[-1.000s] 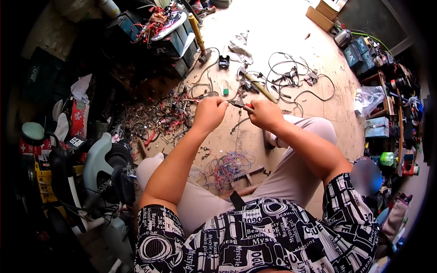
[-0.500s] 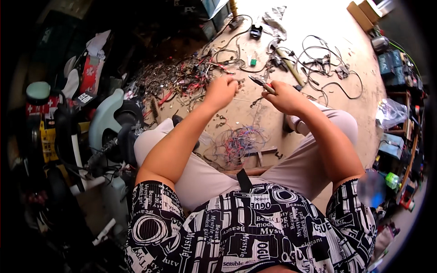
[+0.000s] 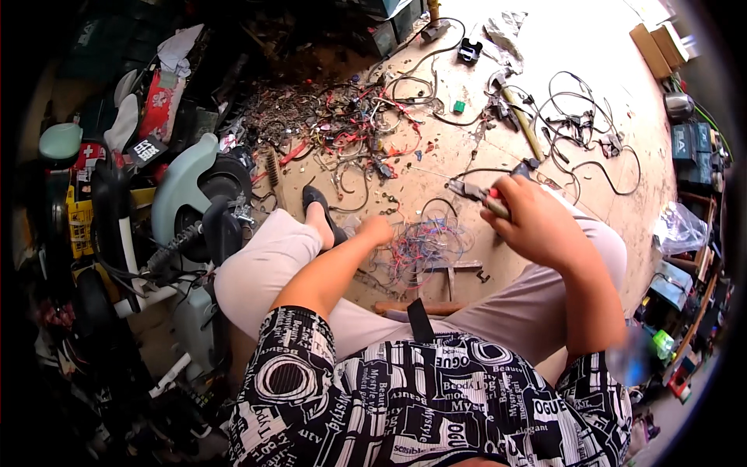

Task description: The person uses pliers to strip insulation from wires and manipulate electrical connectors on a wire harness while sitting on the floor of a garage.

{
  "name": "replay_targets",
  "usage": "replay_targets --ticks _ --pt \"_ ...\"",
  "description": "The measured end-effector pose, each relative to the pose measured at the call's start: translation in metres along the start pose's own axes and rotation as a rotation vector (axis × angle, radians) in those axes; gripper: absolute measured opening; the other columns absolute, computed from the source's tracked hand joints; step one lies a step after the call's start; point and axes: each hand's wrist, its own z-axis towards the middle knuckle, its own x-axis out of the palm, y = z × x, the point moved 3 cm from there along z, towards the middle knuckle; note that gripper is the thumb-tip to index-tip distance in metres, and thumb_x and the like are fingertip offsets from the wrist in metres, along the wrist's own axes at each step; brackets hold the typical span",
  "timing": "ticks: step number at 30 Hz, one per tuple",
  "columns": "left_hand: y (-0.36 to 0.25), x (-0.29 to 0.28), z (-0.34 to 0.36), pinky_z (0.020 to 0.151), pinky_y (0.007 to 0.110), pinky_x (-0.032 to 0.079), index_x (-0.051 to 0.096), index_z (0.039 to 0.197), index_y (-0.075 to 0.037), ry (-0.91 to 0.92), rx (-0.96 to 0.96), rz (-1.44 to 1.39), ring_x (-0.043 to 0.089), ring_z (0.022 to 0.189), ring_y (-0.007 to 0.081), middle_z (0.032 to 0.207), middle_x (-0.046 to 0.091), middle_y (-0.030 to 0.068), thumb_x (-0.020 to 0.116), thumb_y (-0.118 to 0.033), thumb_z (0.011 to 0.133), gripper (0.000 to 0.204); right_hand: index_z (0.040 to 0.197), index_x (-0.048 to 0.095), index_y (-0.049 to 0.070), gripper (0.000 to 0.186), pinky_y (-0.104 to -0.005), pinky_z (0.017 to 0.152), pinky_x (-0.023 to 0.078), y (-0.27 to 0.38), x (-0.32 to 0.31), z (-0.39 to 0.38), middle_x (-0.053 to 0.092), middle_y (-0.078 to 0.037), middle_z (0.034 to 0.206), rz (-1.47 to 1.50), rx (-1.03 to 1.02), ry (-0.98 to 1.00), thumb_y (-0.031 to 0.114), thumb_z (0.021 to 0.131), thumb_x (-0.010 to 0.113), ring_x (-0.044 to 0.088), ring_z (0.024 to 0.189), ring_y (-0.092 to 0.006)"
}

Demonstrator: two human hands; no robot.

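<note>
In my right hand is a pair of pliers with red on the handles, jaws pointing left. A black cable curves just beyond the jaws; I cannot tell whether they touch it. My left hand is curled low at the left edge of a tangle of thin blue, red and white wires. Its fingertips are hidden, so whatever they hold does not show. Small metal bits lie on the floor just above that hand.
A heap of scrap wires and bits spreads at the far left. Beyond my right hand lie a hammer and looped black cables. A scooter-like frame stands at left; shelves with tools line the right.
My left hand has drawn back toward me, from beside the scrap heap to the thin wire tangle. My right hand has come nearer with the pliers. The view has shifted.
</note>
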Motion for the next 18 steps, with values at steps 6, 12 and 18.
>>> replay_targets --ticks 6,12,18 --pt "0.011 -0.042 0.044 0.084 0.044 0.049 0.065 0.106 -0.009 -0.33 -0.218 -0.406 0.06 0.102 0.0341 0.11 0.064 0.0158 0.056 -0.028 0.084 0.03 0.091 0.053 0.003 0.02 -0.0428 0.074 0.045 0.005 0.006 0.005 0.055 -0.016 0.084 -0.054 -0.02 -0.028 0.019 0.083 0.062 0.056 0.082 -0.0347" --pt "0.03 -0.062 0.085 0.081 0.042 0.049 0.065 0.103 -0.005 -0.609 -0.414 -0.664 0.063 0.092 0.0352 0.097 0.066 0.019 0.056 -0.015 0.081 0.025 0.092 0.054 0.004 0.02 -0.0414 0.075 0.043 0.02 0.005 0.024 0.054 -0.015 0.087 -0.045 0.055 0.089 0.018 0.081 0.063 0.054 0.084 -0.0329" --pt "0.062 -0.064 0.119 0.08 0.043 0.049 0.063 0.099 -0.006 -0.749 -0.467 -0.552 0.059 0.096 0.0342 0.105 0.06 0.0173 0.063 -0.014 0.081 0.019 0.1 0.055 0.005 0.029 -0.0403 0.074 0.043 0.026 0.003 0.04 0.053 -0.013 0.087 -0.059 0.083 0.195 0.014 0.076 0.067 0.053 0.083 -0.0329"
